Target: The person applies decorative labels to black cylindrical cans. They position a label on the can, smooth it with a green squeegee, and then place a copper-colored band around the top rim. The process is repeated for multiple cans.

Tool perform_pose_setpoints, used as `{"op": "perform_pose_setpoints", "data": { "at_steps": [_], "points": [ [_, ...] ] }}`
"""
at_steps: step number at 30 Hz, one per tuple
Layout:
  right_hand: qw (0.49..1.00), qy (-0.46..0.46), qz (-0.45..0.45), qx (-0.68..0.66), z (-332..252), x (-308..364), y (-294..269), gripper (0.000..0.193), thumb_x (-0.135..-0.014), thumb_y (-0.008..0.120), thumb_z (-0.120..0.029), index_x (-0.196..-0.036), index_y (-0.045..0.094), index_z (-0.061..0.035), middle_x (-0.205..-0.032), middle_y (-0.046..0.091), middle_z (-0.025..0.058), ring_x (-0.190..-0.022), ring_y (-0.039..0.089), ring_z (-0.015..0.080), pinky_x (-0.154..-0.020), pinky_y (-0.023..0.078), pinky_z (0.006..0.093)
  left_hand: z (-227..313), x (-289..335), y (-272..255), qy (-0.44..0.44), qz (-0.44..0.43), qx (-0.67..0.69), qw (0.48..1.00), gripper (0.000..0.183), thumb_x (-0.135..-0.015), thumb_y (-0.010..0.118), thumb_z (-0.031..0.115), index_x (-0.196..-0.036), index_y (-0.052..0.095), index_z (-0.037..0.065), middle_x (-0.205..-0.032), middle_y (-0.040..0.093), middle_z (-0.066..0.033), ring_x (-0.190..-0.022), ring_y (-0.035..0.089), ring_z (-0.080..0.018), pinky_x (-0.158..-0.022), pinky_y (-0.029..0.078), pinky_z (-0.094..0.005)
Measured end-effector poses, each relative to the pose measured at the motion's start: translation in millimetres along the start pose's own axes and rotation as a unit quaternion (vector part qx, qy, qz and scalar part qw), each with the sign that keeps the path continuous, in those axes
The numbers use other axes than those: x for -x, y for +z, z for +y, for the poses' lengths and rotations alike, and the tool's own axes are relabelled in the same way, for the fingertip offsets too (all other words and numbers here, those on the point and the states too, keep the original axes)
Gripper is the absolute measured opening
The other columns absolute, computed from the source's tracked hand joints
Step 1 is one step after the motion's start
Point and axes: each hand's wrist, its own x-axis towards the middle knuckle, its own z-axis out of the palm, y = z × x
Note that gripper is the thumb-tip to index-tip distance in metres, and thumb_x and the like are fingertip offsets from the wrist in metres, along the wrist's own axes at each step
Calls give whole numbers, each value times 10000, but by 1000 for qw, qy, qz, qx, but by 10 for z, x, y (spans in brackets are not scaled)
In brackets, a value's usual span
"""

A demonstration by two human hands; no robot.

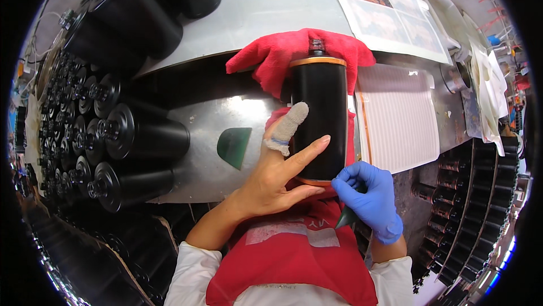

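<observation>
A black bottle (320,113) with gold-coloured bands near both ends lies on a red cloth (277,51), its neck pointing away from me. My left hand (277,176) rests against its left side and lower part, fingers spread; one finger wears a grey cloth cover (290,125). My right hand (370,195), in a blue glove, has its fingertips pinched together at the lower gold band (314,182). A dark green scraper (346,217) sticks out below the right palm. Whatever the fingertips pinch is too small to make out.
Another green scraper (234,146) lies on the metal table (203,176) left of the bottle. A striped white sheet (399,119) lies to the right, a printed sheet (390,14) at the back. Black bottles (150,130) crowd the left; more bottles (452,210) fill racks at right.
</observation>
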Motion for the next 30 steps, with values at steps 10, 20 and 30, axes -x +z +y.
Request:
{"op": "perform_pose_setpoints", "data": {
  "at_steps": [10,20,30],
  "points": [
    [996,27,37,-78,236,-54,-154,68,-808,646,-71,-823,609,-16,-689,593,-4,-597,534,30,-566,446,169,47,47,64,-71,26,154,985,625,-736,699,79,-1313,464,37,-1463,213,-226,-1376,144,-344,-1100,129,-405],
    [980,54,-51,-186,295,-206,-147,78,-852,599,-74,-877,562,-10,-729,571,12,-627,537,49,-578,442,181,255,55,372,-150,115,150,971,610,-732,650,1,-1305,440,-1,-1316,468,-147,-1243,394,-247,-1039,273,-317],
    [881,46,-87,-464,757,-404,-296,225,-907,552,-248,-978,560,-34,-718,560,15,-581,523,81,-547,429,198,451,-190,431,-83,102,6,991,741,-651,761,28,-1310,423,15,-1198,545,-167,-1052,559,-244,-862,438,-296]
  ]
}}
